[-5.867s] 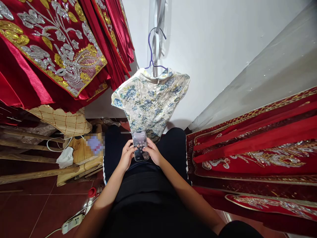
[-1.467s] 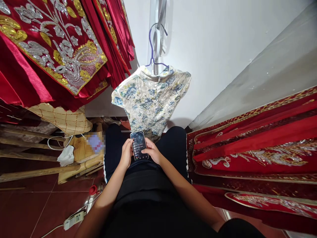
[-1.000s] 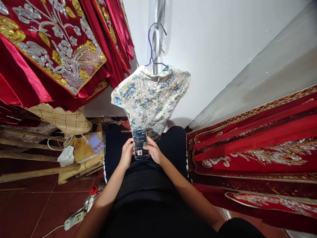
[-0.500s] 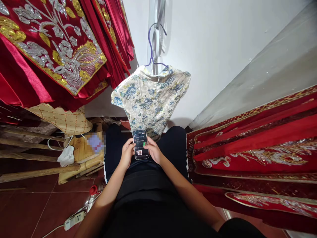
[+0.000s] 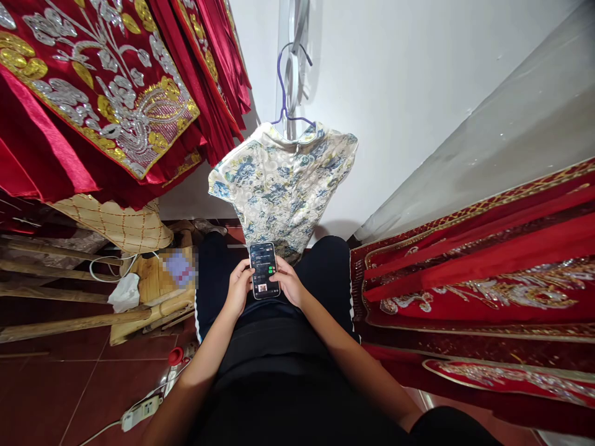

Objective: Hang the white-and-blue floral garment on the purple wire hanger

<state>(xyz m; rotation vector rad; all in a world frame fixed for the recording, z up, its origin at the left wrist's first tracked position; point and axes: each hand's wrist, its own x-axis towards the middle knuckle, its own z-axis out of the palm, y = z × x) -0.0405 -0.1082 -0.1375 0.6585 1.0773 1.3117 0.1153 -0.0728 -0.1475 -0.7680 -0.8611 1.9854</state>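
A smartphone with a dark lit screen is held upright over my lap. My left hand grips its left edge, with the thumb at the screen's side. From the right, my right hand is closed on the other edge, its thumb over the lower part of the screen. Just beyond the phone hangs a short-sleeved floral dress in cream and blue, its lower part hidden behind the phone and my legs. It is on a purple hanger hooked to a pale metal rack.
Red embroidered garments hang at the upper left, and more red cloth lies to the right. A wooden stool with a crumpled white bag stands at left. A power strip with a cord lies on the tiled floor.
The content on the phone screen has shifted slightly. Both hands, the phone and the dress stay in practically the same place.
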